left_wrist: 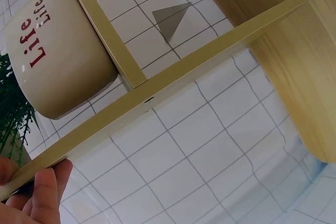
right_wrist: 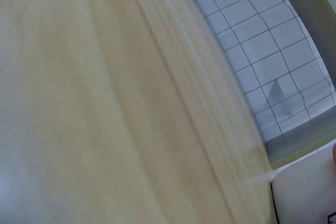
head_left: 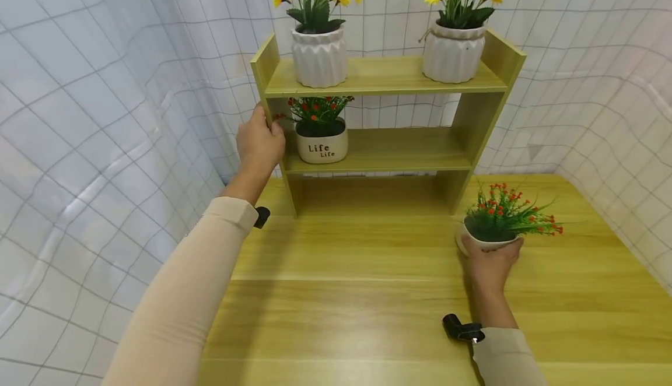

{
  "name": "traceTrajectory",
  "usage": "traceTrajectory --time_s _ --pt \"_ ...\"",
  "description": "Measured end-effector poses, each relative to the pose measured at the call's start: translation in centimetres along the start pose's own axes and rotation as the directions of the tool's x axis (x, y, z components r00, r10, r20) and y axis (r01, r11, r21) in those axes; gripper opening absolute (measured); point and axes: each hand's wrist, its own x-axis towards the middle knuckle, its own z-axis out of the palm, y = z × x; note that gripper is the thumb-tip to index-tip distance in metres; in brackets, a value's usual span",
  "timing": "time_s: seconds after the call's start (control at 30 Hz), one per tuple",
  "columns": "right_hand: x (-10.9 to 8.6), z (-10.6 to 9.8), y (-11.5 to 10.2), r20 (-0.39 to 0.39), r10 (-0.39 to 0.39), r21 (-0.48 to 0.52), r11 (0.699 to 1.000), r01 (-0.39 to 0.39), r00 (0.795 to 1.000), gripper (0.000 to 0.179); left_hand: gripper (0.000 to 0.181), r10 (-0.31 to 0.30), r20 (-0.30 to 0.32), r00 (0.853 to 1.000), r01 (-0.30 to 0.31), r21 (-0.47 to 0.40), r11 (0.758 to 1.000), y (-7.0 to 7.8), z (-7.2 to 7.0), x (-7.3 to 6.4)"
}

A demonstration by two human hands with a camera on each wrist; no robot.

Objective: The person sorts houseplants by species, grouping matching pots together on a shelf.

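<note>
My left hand (head_left: 261,141) grips the left side panel of a small wooden shelf (head_left: 378,151), thumb on one face and fingers on the other. Just right of it, on the middle board, stands a white oval pot (head_left: 322,144) lettered "Life", holding a red-flowered plant (head_left: 317,115). In the left wrist view that same pot (left_wrist: 63,51) shows beside the panel. My right hand (head_left: 490,263) holds another white pot (head_left: 464,239) with a red-flowered plant (head_left: 506,214), low over the table at the shelf's right. The right wrist view catches only part of this pot (right_wrist: 307,187).
Two ribbed white pots with yellow flowers stand on the top board, one at the left (head_left: 320,56) and one at the right (head_left: 454,53). The wooden table (head_left: 341,298) spreads in front. Grid-patterned cloth (head_left: 105,112) hangs behind and at both sides.
</note>
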Motion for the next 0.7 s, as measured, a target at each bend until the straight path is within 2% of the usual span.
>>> traceTrajectory --time_s 0.23,0.4,0.5,0.7 --pt "-0.1 0.1 -0.2 -0.028 0.016 0.033 0.999 -0.015 0.999 0.118 0.029 0.002 0.014 1.000 -0.002 0.000 1.000 0.1 -0.3 0.1" --pt "-0.5 -0.3 -0.2 -0.047 0.045 0.007 0.999 -0.044 0.998 0.117 0.027 0.004 0.006 1.000 -0.004 -0.002 1.000 0.1 0.0 0.0" --pt "-0.8 -0.5 -0.3 -0.060 0.026 -0.015 1.000 -0.027 0.998 0.116 0.028 0.000 0.000 1.000 0.000 -0.001 1.000 0.1 0.0 0.0" --pt "-1.8 -0.6 -1.1 -0.072 -0.031 0.027 0.999 0.033 0.997 0.110 0.028 0.005 -0.011 1.000 -0.005 -0.004 1.000 0.0 -0.1 -0.1"
